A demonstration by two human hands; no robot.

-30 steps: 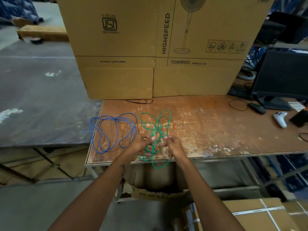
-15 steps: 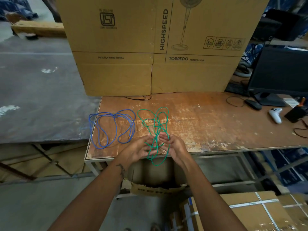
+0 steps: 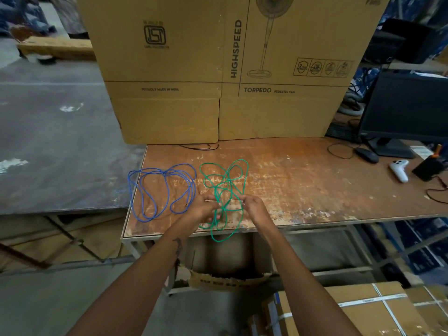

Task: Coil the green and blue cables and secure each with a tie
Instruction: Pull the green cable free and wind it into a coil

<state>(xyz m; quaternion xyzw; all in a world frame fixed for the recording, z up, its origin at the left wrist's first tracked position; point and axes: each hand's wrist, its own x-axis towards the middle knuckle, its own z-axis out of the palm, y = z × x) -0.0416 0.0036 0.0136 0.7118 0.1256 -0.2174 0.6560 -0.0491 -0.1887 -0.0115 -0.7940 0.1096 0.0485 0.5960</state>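
Observation:
A green cable [image 3: 224,180] lies in loose tangled loops near the front of the worn wooden table [image 3: 303,190]; one loop hangs over the front edge. My left hand [image 3: 202,208] and my right hand [image 3: 253,204] both pinch its strands where they bunch together at the middle. A thin pale strip, perhaps a tie, shows between my left fingers. The blue cable [image 3: 162,190] rests in wide loose loops at the table's left front corner, just left of my left hand and untouched.
Large cardboard fan boxes [image 3: 218,69] stand along the table's back. At the right are a monitor [image 3: 407,110], a black mouse [image 3: 367,155], a white game controller [image 3: 398,169] and thin black wires. More boxes [image 3: 363,311] sit on the floor below.
My hands stayed on the green cable's middle and drew slightly apart; the loop over the table edge shifted a little. The blue cable did not move.

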